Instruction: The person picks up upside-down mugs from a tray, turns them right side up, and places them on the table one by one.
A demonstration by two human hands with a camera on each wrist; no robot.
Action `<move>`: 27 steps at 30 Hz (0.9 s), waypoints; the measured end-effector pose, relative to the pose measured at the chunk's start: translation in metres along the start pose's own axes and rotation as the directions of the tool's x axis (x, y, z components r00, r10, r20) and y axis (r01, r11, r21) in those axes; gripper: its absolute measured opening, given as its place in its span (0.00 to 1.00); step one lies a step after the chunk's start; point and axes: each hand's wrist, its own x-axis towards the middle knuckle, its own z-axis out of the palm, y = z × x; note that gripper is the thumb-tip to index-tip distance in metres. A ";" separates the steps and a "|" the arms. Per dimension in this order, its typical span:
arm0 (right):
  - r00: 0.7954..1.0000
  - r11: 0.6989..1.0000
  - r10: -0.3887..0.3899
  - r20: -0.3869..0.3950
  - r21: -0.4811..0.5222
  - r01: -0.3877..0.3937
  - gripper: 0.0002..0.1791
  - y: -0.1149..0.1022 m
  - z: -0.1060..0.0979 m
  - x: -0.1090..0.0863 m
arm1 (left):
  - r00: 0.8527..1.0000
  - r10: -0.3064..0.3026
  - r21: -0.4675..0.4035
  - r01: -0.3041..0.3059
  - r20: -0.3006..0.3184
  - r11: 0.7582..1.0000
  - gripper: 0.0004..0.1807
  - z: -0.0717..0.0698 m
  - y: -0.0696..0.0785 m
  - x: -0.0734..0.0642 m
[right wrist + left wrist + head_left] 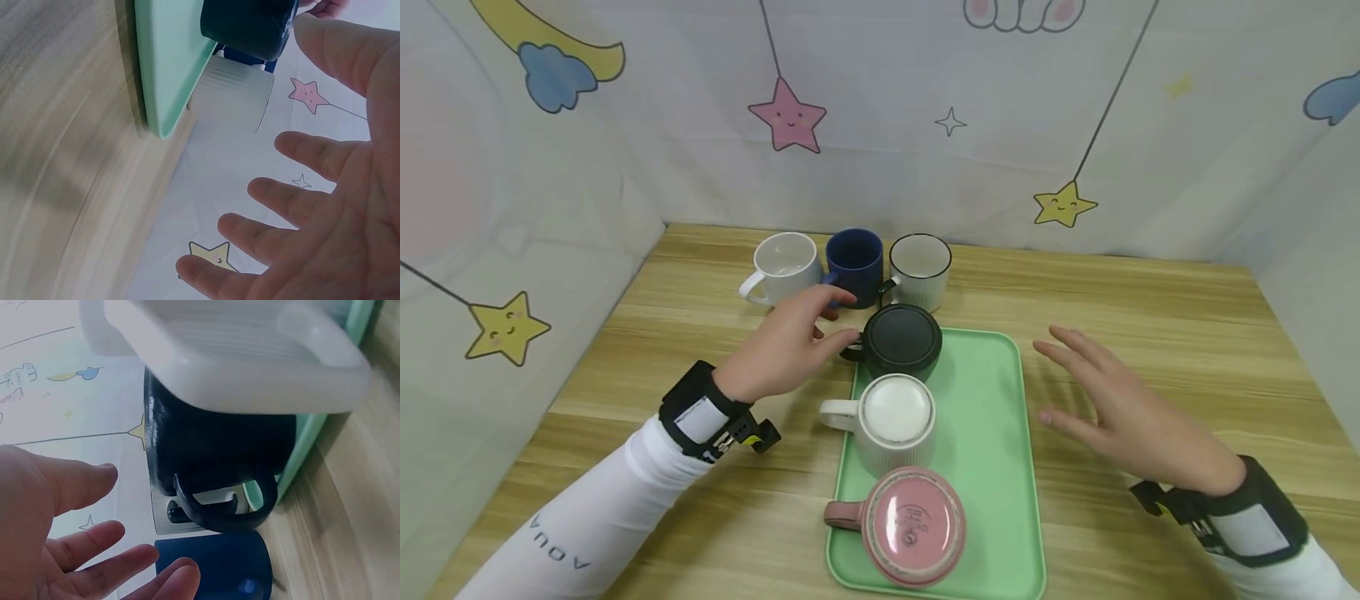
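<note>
On the green tray (985, 467) three mugs stand upside down in a column along its left side. The black mug (902, 342) is at the far end, the white mug (897, 417) in the middle, the pink mug (913, 527) nearest me, all handles to the left. My left hand (790, 346) hovers beside the black mug's handle, fingers parted and holding nothing; the left wrist view shows a gap between its fingers and the black mug (219, 444). Right of the tray, my right hand (1120, 408) is in the air with spread fingers, also holding nothing.
Behind the tray stand three upright mugs in a row: a white mug (786, 262), a navy blue mug (855, 267) and a black-rimmed white mug (920, 271). A patterned cloth wall (880, 183) closes off the back of the wooden table (1150, 317).
</note>
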 end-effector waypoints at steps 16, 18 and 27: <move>1.000 1.000 0.003 -0.001 0.000 -0.003 0.44 0.003 0.007 -0.004 | 0.998 0.016 0.137 -0.025 0.065 0.990 0.29 0.022 -0.011 -0.002; 1.000 1.000 0.005 -0.005 0.001 -0.005 0.44 0.004 0.007 -0.004 | 0.997 0.026 0.138 -0.035 0.068 0.990 0.28 0.024 -0.011 -0.001; 0.999 1.000 -0.028 -0.017 0.012 0.028 0.43 0.007 0.011 -0.005 | 0.996 0.037 0.147 -0.048 0.078 0.988 0.23 0.028 -0.013 0.002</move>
